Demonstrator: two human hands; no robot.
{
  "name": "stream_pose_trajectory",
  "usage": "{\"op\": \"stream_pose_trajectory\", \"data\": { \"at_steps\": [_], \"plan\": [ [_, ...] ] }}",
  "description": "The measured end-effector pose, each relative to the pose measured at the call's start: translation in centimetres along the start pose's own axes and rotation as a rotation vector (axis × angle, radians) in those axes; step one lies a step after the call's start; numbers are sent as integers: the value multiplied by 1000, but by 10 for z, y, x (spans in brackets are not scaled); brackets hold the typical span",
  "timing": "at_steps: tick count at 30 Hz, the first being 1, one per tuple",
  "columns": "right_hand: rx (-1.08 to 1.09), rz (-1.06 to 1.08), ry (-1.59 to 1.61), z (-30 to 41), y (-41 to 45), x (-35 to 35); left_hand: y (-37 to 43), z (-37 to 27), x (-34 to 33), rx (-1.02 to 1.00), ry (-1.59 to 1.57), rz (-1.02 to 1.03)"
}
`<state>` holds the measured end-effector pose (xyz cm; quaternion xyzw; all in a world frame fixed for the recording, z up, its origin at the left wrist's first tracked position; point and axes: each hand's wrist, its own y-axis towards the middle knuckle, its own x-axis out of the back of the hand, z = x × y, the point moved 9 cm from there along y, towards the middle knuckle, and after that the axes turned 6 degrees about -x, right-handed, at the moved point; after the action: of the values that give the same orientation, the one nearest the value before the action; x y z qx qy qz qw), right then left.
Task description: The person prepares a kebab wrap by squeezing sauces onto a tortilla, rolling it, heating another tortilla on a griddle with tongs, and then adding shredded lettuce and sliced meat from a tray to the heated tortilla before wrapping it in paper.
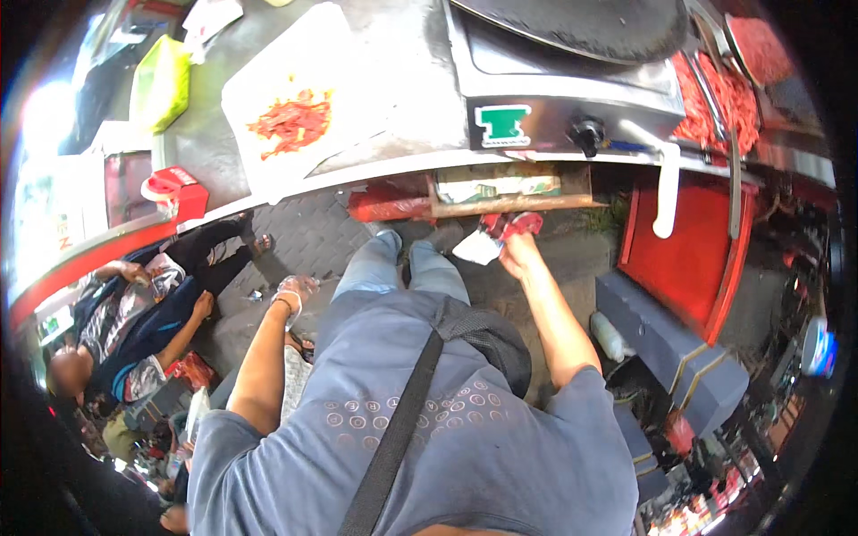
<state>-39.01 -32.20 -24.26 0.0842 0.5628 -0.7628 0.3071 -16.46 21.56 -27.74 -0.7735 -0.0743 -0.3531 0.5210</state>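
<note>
My right hand (517, 253) grips a small red packet (513, 224), with a white piece of paper or plastic (478, 248) hanging from the same grasp. It is in front of the open drawer (516, 201) below the counter. Out to the other side hangs my left hand (297, 295), apparently in a thin clear plastic glove; its fingers are blurred and nothing clear shows in it. On the metal counter (201, 100), a white sheet (281, 174) carries a pile of orange-red shredded food (295, 124).
A griddle (576, 27) with a black knob sits right of the sheet, beside a tray of red shredded food (717, 100) with tongs. A white handle (665, 194) juts past the counter edge. A red tape dispenser (175, 193) stands left. Another person (147, 301) is at the left.
</note>
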Motion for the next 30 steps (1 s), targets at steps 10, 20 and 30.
{"op": "stream_pose_trajectory", "data": {
  "at_steps": [10, 20, 30],
  "plan": [
    [175, 98, -1501, 64, -93, -47, 25, 38, 12, -171, -68, 73],
    [634, 881, -1190, -27, -109, -504, 79, 15, -67, -445, 672, 293],
    [-77, 908, -891, -274, -49, -650, 24, 154, 11, -182, -241, -370]
  ]
}}
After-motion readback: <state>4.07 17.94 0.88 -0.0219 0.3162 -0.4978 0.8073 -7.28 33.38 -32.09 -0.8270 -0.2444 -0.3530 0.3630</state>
